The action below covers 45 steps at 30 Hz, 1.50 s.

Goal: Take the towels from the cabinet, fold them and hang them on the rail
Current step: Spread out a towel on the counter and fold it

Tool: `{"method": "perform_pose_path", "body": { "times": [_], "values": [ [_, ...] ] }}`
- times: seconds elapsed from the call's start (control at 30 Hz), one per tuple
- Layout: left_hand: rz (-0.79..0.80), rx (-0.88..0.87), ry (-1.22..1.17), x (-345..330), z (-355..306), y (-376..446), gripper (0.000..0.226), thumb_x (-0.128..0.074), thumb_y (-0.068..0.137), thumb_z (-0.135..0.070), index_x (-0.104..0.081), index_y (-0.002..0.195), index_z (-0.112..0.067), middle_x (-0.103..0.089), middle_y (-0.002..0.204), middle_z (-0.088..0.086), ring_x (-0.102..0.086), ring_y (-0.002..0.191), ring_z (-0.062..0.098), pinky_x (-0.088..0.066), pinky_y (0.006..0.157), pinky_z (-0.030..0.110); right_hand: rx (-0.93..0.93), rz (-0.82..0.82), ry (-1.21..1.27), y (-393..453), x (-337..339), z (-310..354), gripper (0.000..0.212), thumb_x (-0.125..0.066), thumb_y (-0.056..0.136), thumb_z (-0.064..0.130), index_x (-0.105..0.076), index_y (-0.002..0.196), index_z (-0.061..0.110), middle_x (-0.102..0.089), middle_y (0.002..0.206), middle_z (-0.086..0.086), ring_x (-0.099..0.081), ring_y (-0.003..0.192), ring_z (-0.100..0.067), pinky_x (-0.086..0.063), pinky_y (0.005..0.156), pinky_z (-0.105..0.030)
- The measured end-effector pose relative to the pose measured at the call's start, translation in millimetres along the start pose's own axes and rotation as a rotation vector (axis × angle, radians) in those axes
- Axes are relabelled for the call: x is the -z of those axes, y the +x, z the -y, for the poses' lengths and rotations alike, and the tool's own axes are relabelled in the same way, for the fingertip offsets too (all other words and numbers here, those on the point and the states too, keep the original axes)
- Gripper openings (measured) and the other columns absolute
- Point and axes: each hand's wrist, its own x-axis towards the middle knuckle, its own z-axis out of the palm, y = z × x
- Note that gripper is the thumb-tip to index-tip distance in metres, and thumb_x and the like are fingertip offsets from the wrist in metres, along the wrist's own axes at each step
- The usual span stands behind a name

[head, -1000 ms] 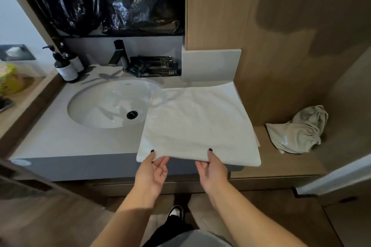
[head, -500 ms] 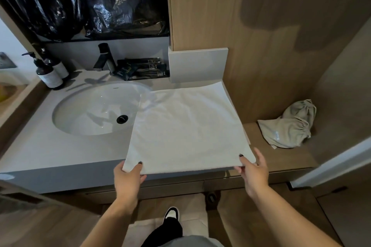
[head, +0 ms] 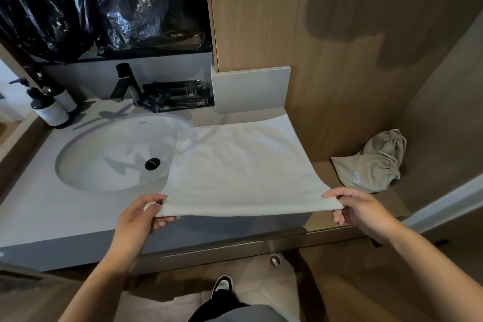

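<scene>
White towel spread on the bench beside the sink, left hand and right hand each pinching a near corner — lift both evenly, carry them to the far edge, align corners.

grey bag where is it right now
In the head view the grey bag lies far right on the wooden ledge, just beyond the right hand.

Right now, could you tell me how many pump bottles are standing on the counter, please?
2: the front pump bottle stands left of the sink, the rear pump bottle just behind it beside the wall. Others may sit beyond the frame's left edge.
</scene>
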Motion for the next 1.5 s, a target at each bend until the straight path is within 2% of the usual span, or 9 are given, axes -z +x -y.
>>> {"method": "perform_pose_path", "body": {
  "times": [0.17, 0.33, 0.47, 0.6, 0.87, 1.0, 1.1, 1.3, 1.5],
  "values": [
    [0.084, -0.126, 0.036, 0.4, -32.9, 24.8, 0.027, -0.061, 0.091, 0.003, -0.065, 0.113, -0.012, -0.077, 0.097, 0.006, -0.072, 0.095, 0.016, -0.053, 0.088, 0.03, 0.054, 0.132, -0.114, 6.8, 7.7, 39.3, 0.039, -0.048, 0.09, -0.018, -0.068, 0.112, 0.008, -0.067, 0.084, -0.009, -0.064, 0.076, -0.018, -0.051, 0.073, -0.03],
    [0.084, -0.194, 0.171, -2.8, -55.0, 73.2, 0.012, -0.061, 0.094, -0.005, -0.07, 0.102, -0.005, -0.077, 0.087, 0.009, -0.074, 0.085, 0.021, -0.059, 0.078, 0.025, 0.259, -0.151, -0.403, 41.4, -3.7, 69.5, 0.019, -0.06, 0.094, 0.003, -0.07, 0.097, 0.018, -0.067, 0.068, 0.0, -0.059, 0.064, -0.018, -0.045, 0.054, -0.016],
    [-0.006, -0.217, 0.212, -10.3, -60.5, 114.0, 0.019, -0.069, 0.091, -0.021, -0.071, 0.079, -0.006, -0.066, 0.062, -0.002, -0.06, 0.065, 0.017, -0.049, 0.064, 0.024, 0.398, -0.418, -0.537, 88.7, -13.1, 88.7, 0.013, -0.064, 0.091, 0.01, -0.07, 0.092, 0.022, -0.061, 0.096, -0.001, -0.056, 0.088, -0.012, -0.042, 0.074, -0.024],
    [-0.055, -0.184, 0.226, -15.9, -58.6, 156.0, 0.033, -0.067, 0.093, -0.026, -0.06, 0.072, 0.0, -0.055, 0.07, 0.007, -0.047, 0.067, 0.023, -0.038, 0.066, 0.035, 0.401, -0.501, -0.549, 135.1, -29.7, 105.6, 0.008, -0.061, 0.093, 0.013, -0.069, 0.091, 0.013, -0.053, 0.1, -0.002, -0.051, 0.09, -0.015, -0.041, 0.071, -0.025],
    [-0.164, -0.046, 0.236, -48.2, -47.6, 244.8, 0.049, -0.046, 0.091, -0.057, -0.05, 0.097, -0.009, -0.058, 0.091, 0.023, -0.056, 0.086, 0.036, -0.045, 0.084, 0.047, 0.347, -0.506, -0.526, 235.9, -57.3, 119.1, 0.037, -0.059, 0.095, 0.015, -0.039, 0.066, 0.004, -0.038, 0.062, -0.005, -0.036, 0.06, -0.018, -0.028, 0.058, -0.034],
    [-0.205, -0.036, 0.414, -71.8, -43.9, 272.3, 0.029, -0.038, 0.104, -0.035, -0.044, 0.104, -0.007, -0.046, 0.076, 0.011, -0.046, 0.073, 0.029, -0.034, 0.07, 0.04, 0.199, -0.47, -0.585, 275.6, -66.2, 109.3, 0.032, -0.054, 0.098, 0.022, -0.042, 0.071, 0.01, -0.045, 0.066, -0.004, -0.042, 0.063, -0.018, -0.033, 0.06, -0.035],
    [-0.186, -0.058, 0.477, -75.7, -30.2, 283.8, 0.053, -0.031, 0.094, -0.051, -0.046, 0.106, -0.001, -0.045, 0.077, 0.015, -0.045, 0.071, 0.031, -0.028, 0.067, 0.038, 0.078, -0.573, -0.571, 291.3, -69.2, 85.4, 0.026, -0.051, 0.098, 0.027, -0.046, 0.075, 0.016, -0.052, 0.073, -0.003, -0.05, 0.071, -0.024, -0.039, 0.07, -0.036],
    [-0.195, -0.194, 0.457, -73.7, -12.4, 297.1, 0.036, -0.037, 0.095, -0.043, -0.046, 0.086, -0.009, -0.05, 0.075, 0.017, -0.049, 0.071, 0.036, -0.034, 0.072, 0.045, 0.049, -0.65, -0.635, 302.0, -76.5, 85.7, 0.02, -0.049, 0.098, 0.022, -0.044, 0.081, 0.013, -0.052, 0.079, -0.008, -0.049, 0.079, -0.029, -0.035, 0.072, -0.033],
    [-0.161, -0.158, 0.38, -77.9, -11.4, 304.6, 0.038, -0.04, 0.098, -0.042, -0.038, 0.082, -0.007, -0.048, 0.071, 0.012, -0.045, 0.066, 0.022, -0.034, 0.071, 0.039, 0.108, -0.753, -0.689, 304.6, -88.4, 82.3, 0.016, -0.046, 0.097, 0.013, -0.044, 0.083, 0.007, -0.051, 0.07, -0.008, -0.049, 0.073, -0.029, -0.031, 0.065, -0.033]
  ]
}}
